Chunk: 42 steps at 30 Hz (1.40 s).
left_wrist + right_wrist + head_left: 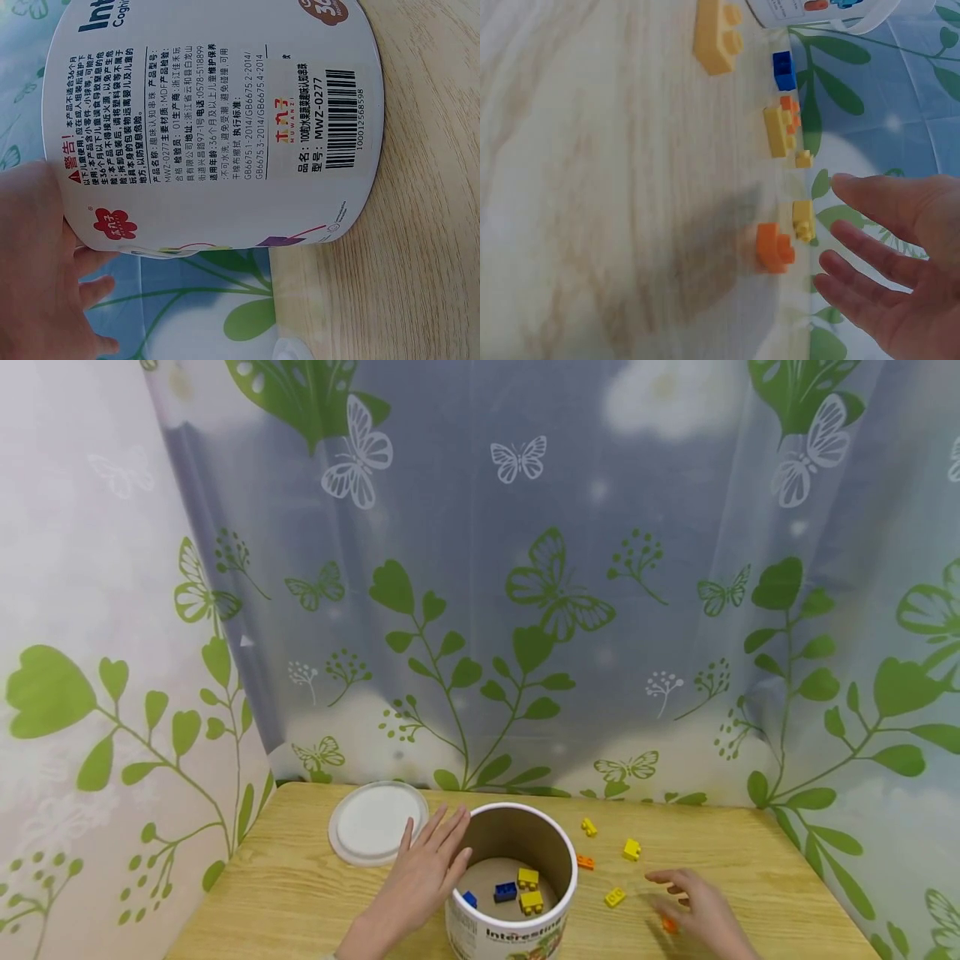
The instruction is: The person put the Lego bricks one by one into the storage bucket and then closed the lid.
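A white round bucket (467,935) with printed labels stands at the table's front. Two yellow toy bricks (532,903) and blue bricks (505,892) lie inside it. My left hand (420,881) rests against the left side of its rim with fingers extended; the left wrist view has the hand (37,277) beside the printed wall. On the right, my right hand (701,910) hovers over the table with fingers apart and nothing held. Nearest to it is an orange brick (669,924), partly covered in the head view but plain in the right wrist view.
Yellow bricks (632,849) and another orange brick (586,862) are scattered right of the bucket. A blue brick (784,71) shows on the table in the right wrist view. Behind my left hand lies a white lid (378,822). A leaf-patterned curtain (480,610) borders the table's back.
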### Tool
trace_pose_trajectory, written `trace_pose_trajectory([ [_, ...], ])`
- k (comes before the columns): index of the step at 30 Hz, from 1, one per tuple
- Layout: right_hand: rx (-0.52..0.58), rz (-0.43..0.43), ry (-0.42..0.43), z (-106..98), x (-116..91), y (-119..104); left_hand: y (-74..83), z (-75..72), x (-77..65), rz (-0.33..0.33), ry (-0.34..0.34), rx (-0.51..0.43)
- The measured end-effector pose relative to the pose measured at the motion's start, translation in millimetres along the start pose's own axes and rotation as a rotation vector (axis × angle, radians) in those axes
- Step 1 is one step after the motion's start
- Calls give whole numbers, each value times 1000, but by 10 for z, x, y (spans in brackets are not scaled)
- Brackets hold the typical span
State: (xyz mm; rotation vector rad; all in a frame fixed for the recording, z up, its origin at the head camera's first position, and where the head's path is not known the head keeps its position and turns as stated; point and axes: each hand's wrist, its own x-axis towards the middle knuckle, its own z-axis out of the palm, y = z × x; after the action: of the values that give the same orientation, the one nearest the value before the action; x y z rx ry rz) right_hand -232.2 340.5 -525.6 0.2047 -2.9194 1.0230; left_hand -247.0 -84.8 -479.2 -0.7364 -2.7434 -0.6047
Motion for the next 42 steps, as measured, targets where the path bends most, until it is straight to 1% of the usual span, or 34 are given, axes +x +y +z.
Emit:
trace_pose_trajectory([
  [7, 19, -60, -127, -7, -61, 191, -10, 12, -6, 4, 3, 6],
  [14, 83, 0, -236, -57, -90, 310, 5, 0, -9, 10, 19, 10],
  [20, 120, -44, -311, -116, -105, 385, 8, -29, -10, 9, 1, 8],
  [23, 149, -51, -310, -108, -106, 403, 2, -30, -11, 2, -10, 7],
  [25, 145, -46, -298, -93, -104, 402, 1, -32, -11, 1, -16, 7],
  [31, 52, -33, -254, -35, -85, 355, 8, -24, -5, 9, -9, 7],
  [34, 33, -25, -228, -5, -81, 331, 10, -16, -8, 8, -4, 11],
  [37, 51, -8, -204, 12, -74, 306, 0, -1, -10, 3, -9, 13],
  [40, 76, -31, -177, 0, -56, 258, -8, 6, -7, 2, -10, 17],
  [42, 91, -65, -162, -26, -40, 207, -9, 6, -3, 3, -4, 21],
])
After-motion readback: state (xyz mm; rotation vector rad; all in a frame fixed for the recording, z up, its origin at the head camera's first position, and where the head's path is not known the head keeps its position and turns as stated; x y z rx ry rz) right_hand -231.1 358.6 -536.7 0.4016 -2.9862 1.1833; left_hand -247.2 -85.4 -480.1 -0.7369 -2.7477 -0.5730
